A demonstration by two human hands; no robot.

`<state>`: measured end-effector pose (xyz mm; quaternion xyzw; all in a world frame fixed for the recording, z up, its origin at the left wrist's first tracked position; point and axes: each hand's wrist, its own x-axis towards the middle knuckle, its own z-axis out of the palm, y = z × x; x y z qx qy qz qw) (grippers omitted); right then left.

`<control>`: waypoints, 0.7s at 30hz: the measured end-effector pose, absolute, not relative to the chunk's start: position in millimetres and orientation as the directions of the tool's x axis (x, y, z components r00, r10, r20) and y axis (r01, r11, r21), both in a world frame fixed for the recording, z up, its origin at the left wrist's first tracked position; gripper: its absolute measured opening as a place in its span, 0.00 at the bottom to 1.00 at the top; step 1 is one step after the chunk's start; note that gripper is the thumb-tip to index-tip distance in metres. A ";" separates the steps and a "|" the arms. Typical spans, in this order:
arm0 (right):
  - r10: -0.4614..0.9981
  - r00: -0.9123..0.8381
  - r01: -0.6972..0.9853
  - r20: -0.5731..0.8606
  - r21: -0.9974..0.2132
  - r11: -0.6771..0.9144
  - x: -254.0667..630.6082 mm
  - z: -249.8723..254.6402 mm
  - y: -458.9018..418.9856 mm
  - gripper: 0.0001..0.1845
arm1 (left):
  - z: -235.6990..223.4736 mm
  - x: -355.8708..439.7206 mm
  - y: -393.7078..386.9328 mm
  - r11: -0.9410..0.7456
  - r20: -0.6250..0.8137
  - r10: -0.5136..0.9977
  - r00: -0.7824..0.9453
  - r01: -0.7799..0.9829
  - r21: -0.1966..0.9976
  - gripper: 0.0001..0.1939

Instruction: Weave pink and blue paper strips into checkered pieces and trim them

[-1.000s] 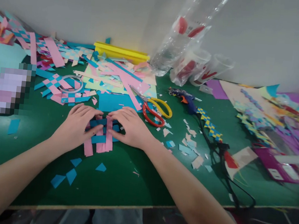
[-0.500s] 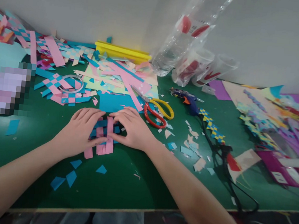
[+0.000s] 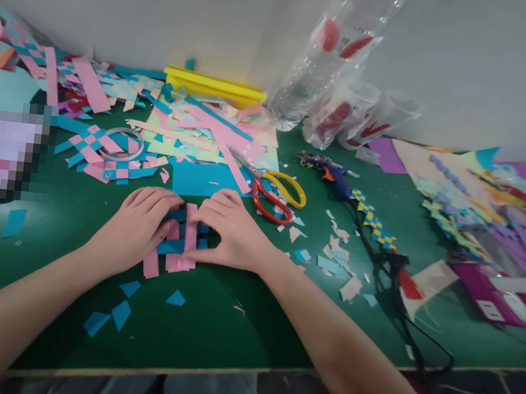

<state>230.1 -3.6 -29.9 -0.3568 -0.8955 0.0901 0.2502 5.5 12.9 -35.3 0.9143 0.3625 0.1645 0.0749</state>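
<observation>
Pink and blue paper strips (image 3: 191, 230), woven over and under each other, lie on the green table (image 3: 211, 329) between my hands. My left hand (image 3: 140, 225) covers the weave's left side, its fingers curled on the strips and its thumb bent inward. From the right, my right hand (image 3: 231, 231) grips the rightmost upright pink strip between thumb and fingers. Short blue strip ends poke out beneath that hand. Part of the weave is hidden under both hands. Several blue paper scraps (image 3: 121, 315) lie in front of my left hand.
Scissors (image 3: 276, 195) with red and yellow handles lie beyond my right hand. A glue gun (image 3: 335, 179) with a black cord rests farther right. Tape roll (image 3: 122, 144), paper pile (image 3: 204, 134), yellow holder (image 3: 215, 87) and plastic cups (image 3: 340, 114) stand toward the wall.
My left thumb has drawn back from the front of the weave, baring more of a blue strip. My right hand stays on the pink strip. The view has shifted slightly.
</observation>
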 end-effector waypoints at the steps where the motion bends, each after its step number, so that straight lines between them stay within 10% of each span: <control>1: 0.687 -0.628 0.597 0.366 -0.340 0.727 229.7 -29.6 -4.0 0.20 | -35.6 5.6 12.9 -0.725 0.241 0.688 0.684 0.639 0.259 0.15; 21: 0.725 -0.647 0.598 0.235 -0.434 0.674 230.0 -31.8 0.9 0.21 | -36.3 4.8 17.1 -0.698 0.221 0.712 0.666 0.639 0.323 0.14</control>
